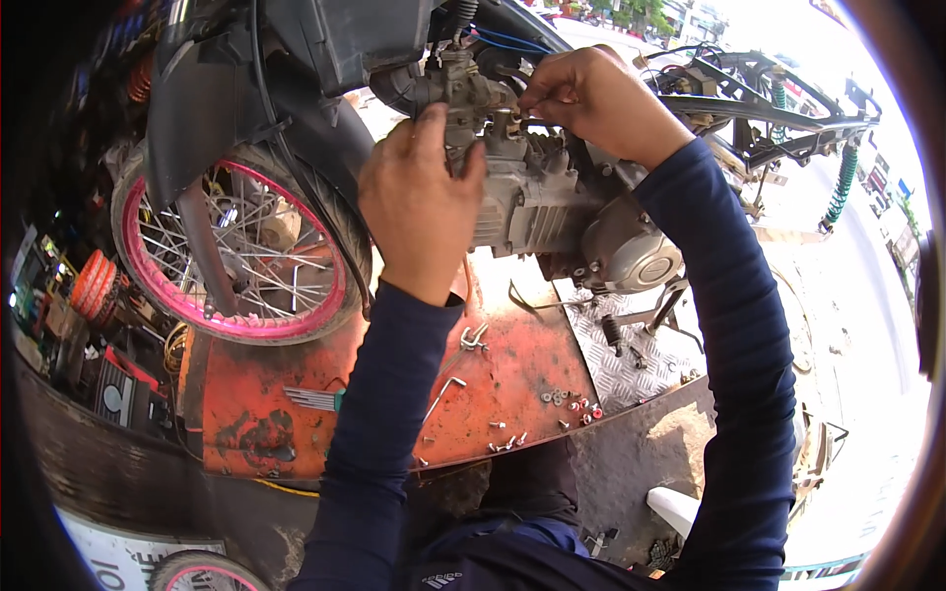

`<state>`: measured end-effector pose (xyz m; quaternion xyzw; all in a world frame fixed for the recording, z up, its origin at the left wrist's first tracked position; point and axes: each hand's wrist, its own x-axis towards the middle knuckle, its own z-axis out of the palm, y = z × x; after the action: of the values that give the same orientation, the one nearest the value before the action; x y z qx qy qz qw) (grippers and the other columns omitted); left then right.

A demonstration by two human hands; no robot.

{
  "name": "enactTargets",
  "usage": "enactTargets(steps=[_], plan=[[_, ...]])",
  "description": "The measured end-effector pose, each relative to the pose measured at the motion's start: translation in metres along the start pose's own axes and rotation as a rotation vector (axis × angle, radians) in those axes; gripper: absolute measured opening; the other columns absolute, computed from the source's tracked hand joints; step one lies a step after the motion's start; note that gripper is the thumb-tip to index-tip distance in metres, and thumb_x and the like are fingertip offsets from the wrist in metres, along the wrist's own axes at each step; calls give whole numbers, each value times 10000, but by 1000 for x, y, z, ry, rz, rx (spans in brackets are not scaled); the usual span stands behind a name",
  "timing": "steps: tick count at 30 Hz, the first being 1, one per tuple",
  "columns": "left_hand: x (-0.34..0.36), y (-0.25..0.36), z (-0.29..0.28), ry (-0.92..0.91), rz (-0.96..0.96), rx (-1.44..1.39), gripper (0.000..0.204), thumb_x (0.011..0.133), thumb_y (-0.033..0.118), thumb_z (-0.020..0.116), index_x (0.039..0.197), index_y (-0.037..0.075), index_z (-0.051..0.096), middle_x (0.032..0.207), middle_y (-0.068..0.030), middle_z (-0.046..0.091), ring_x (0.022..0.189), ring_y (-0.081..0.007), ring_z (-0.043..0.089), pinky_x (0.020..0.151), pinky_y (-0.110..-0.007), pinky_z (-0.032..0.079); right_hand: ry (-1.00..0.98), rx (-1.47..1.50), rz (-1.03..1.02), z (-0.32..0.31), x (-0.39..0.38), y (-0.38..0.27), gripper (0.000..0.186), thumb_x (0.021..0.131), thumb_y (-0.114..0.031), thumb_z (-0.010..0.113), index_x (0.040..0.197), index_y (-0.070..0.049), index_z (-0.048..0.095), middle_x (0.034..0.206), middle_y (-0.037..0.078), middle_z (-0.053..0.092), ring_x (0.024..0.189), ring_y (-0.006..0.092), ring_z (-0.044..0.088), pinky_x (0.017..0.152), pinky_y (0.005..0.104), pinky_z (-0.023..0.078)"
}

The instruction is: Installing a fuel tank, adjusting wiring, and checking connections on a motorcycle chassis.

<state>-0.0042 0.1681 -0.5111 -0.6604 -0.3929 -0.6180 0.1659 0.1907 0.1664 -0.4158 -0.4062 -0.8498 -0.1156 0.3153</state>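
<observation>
A partly stripped motorcycle stands in front of me, its grey engine (537, 207) exposed at the middle. My left hand (419, 202) is at the left side of the carburetor (463, 94), thumb and forefinger apart, with the fingertips near or against it; their exact contact is hidden. On the other side, my right hand (596, 103) is closed in a pinch beside the carburetor and the intake. Whatever sits between its fingertips is too small to name. A black rubber intake duct (397, 91) joins the carburetor on the left.
Below the engine is an orange work platform (522, 364) with bolts, nuts, a hex key (443, 399) and a patterned metal plate (631, 355). The pink-rimmed front wheel (241, 251) stands left. The bare rear frame (769, 113) reaches right. Tools and parts crowd the far left.
</observation>
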Motion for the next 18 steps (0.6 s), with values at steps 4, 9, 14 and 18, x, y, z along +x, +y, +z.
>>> enactTargets(steps=[4, 9, 14, 18], plan=[[11, -15, -5, -50, 183, 96, 442, 695, 137, 789, 1108, 78, 643, 1083, -64, 635, 998, -276, 593, 830, -383, 485, 22, -9, -106, 4, 0, 7, 100, 777, 25, 690, 877, 24, 693, 779, 114, 699, 709, 156, 668, 668, 295, 523], [39, -5, 31, -121, 628, -85, 675, 733, 174, 756, 1344, 70, 489, 1148, -93, 634, 1114, -262, 582, 1031, -405, 388, 59, 78, 6, 3, -4, -3, 99, 781, 29, 680, 878, 42, 665, 760, 128, 688, 694, 176, 680, 640, 295, 520], [41, -15, 42, -63, 641, -160, 673, 703, 155, 799, 1315, 71, 533, 1090, -122, 667, 1036, -256, 632, 1023, -422, 415, 93, 32, -140, 7, -5, -10, 142, 708, 46, 681, 848, 42, 660, 758, 154, 657, 681, 238, 661, 661, 324, 523], [39, -15, 45, -27, 656, -147, 622, 713, 139, 789, 1281, 61, 547, 1071, -110, 671, 1016, -263, 635, 1031, -432, 413, 117, 11, -87, 9, -6, -12, 160, 681, 44, 678, 840, 31, 662, 756, 168, 631, 690, 292, 648, 652, 349, 514]])
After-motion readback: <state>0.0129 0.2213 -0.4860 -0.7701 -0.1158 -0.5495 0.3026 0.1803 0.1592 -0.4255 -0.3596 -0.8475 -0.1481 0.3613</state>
